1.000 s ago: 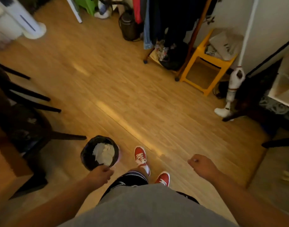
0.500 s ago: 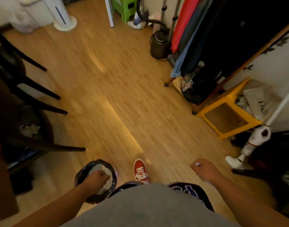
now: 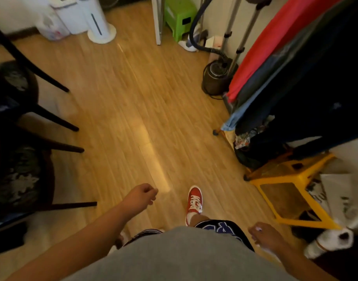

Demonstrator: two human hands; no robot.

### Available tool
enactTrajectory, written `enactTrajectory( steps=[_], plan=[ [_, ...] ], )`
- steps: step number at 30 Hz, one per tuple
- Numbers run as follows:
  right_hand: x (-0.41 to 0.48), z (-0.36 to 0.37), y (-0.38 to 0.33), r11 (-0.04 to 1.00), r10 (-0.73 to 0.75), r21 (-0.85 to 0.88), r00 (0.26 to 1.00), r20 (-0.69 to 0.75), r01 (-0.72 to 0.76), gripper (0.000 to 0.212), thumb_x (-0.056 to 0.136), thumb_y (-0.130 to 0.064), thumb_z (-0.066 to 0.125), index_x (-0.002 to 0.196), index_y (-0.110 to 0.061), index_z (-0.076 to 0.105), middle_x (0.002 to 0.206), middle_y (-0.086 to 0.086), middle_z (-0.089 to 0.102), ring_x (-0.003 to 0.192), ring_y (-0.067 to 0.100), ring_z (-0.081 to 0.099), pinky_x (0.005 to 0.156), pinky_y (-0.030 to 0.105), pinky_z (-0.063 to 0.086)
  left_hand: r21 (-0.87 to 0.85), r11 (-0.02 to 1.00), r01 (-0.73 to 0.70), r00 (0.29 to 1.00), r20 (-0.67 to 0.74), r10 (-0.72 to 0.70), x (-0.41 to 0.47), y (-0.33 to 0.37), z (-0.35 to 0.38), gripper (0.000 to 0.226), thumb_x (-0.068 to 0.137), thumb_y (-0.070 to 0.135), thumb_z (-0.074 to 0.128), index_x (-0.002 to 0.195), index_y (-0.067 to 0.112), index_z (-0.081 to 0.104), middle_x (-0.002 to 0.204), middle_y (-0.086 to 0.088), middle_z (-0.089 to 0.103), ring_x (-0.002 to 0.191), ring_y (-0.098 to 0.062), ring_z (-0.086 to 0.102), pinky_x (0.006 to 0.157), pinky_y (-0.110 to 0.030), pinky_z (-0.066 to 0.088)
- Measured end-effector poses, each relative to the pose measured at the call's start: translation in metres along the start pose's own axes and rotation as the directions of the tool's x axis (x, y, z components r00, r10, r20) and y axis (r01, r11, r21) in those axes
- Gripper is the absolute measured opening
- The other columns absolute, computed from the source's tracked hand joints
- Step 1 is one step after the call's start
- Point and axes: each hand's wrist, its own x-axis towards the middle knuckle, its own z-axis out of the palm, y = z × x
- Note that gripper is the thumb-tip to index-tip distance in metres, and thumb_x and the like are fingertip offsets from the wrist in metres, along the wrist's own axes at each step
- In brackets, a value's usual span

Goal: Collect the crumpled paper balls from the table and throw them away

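Note:
No paper ball, bin or table shows in the head view. My left hand (image 3: 140, 196) hangs over the wooden floor (image 3: 133, 110) with its fingers curled into a loose fist and nothing in it. My right hand (image 3: 265, 236) is low at my right side, fingers curled in, and I see nothing held in it. Below the hands are my grey shirt and one red shoe (image 3: 194, 201).
Dark chairs (image 3: 22, 122) stand along the left. A clothes rack with hanging garments (image 3: 295, 74), a garment steamer (image 3: 214, 78) and a yellow stool (image 3: 291, 197) line the right. A white tower appliance (image 3: 97, 19) and a green stool (image 3: 180, 15) stand at the back.
My left hand has come up off the black bin, where it was over the white paper. The view has swung and the bin has dropped out of sight. The right hand has sunk lower.

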Motion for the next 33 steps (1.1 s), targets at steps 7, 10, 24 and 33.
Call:
enactTrajectory(
  steps=[7, 10, 24, 33],
  plan=[
    [0.057, -0.074, -0.157, 0.962, -0.176, -0.202, 0.983, 0.053, 0.183, 0.025, 0.092, -0.02, 0.057, 0.069, -0.012, 0.051, 0.078, 0.013, 0.058, 0.076, 0.027, 0.057, 0.071, 0.033, 0.044, -0.06, 0.992, 0.113, 0.986, -0.118, -0.12, 0.028, 0.018, -0.035, 0.022, 0.092, 0.039, 0.055, 0.087, 0.019, 0.064, 0.085, -0.002, 0.071, 0.077, -0.016, 0.067, 0.062, -0.03, 0.05],
    [0.078, -0.087, -0.239, 0.929, -0.25, -0.26, 0.964, 0.086, 0.264, 0.024, 0.089, -0.026, 0.059, 0.068, -0.015, 0.054, 0.075, 0.01, 0.061, 0.077, 0.03, 0.061, 0.071, 0.039, 0.049, -0.151, 0.967, 0.204, 0.959, -0.168, -0.228, 0.031, 0.001, -0.055, 0.022, 0.092, 0.035, 0.057, 0.086, 0.015, 0.064, 0.082, -0.005, 0.071, 0.076, -0.021, 0.067, 0.064, -0.031, 0.051],
    [0.133, -0.063, -0.558, 0.71, -0.456, -0.461, 0.847, 0.274, 0.532, 0.013, 0.091, -0.031, 0.06, 0.083, -0.02, 0.062, 0.088, 0.004, 0.065, 0.087, 0.025, 0.064, 0.084, 0.043, 0.054, -0.374, 0.849, 0.373, 0.87, -0.176, -0.46, 0.118, -0.029, -0.196, 0.021, 0.089, 0.03, 0.062, 0.079, 0.012, 0.063, 0.072, -0.008, 0.066, 0.066, -0.022, 0.06, 0.065, -0.031, 0.047],
    [0.173, -0.122, -0.638, 0.817, -0.358, -0.431, 0.923, 0.144, 0.384, 0.019, 0.093, -0.019, 0.059, 0.077, -0.008, 0.06, 0.072, 0.012, 0.058, 0.067, 0.023, 0.053, 0.064, 0.032, 0.042, -0.248, 0.946, 0.207, 0.935, -0.236, -0.266, 0.204, 0.089, -0.324, 0.023, 0.09, 0.039, 0.058, 0.079, 0.02, 0.064, 0.078, -0.003, 0.069, 0.069, -0.016, 0.063, 0.058, -0.026, 0.045]
  ],
)
